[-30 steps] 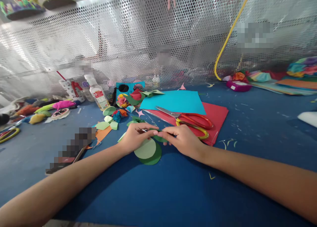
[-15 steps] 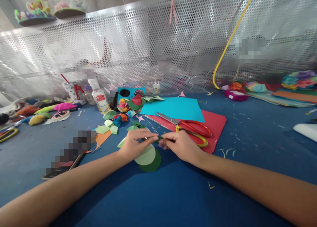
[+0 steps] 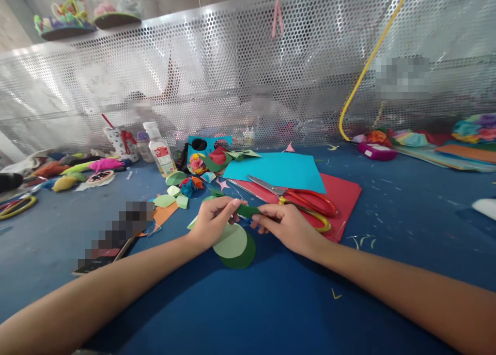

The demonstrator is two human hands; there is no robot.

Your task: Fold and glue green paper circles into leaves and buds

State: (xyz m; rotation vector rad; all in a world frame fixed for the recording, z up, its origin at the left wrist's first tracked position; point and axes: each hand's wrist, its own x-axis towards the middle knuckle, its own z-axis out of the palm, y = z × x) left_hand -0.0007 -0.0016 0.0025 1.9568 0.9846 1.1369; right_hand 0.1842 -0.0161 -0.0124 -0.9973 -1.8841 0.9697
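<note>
Between my two hands is a small piece of dark green paper (image 3: 248,211), held just above the table. My left hand (image 3: 212,221) pinches its left end with thumb and fingers. On the other end, my right hand (image 3: 284,225) has its fingers closed. Below the hands lie a light green paper circle (image 3: 231,242) and a dark green paper circle (image 3: 248,254), the light one overlapping the dark. Scissors (image 3: 308,200) with red and yellow handles rest on red paper (image 3: 344,197) and blue paper (image 3: 277,169), just beyond my right hand.
At the back left stand a glue bottle (image 3: 159,151) and a patterned cup (image 3: 119,140). Green paper cutouts (image 3: 173,191) and orange paper (image 3: 166,213) lie left of my hands. A pixelated phone-like object (image 3: 112,246) is near my left forearm. A perforated metal screen (image 3: 217,71) closes the back.
The dark green paper piece has turned so more of its face shows. My left thumb has lifted and shifted along it. The whole view has moved slightly.
</note>
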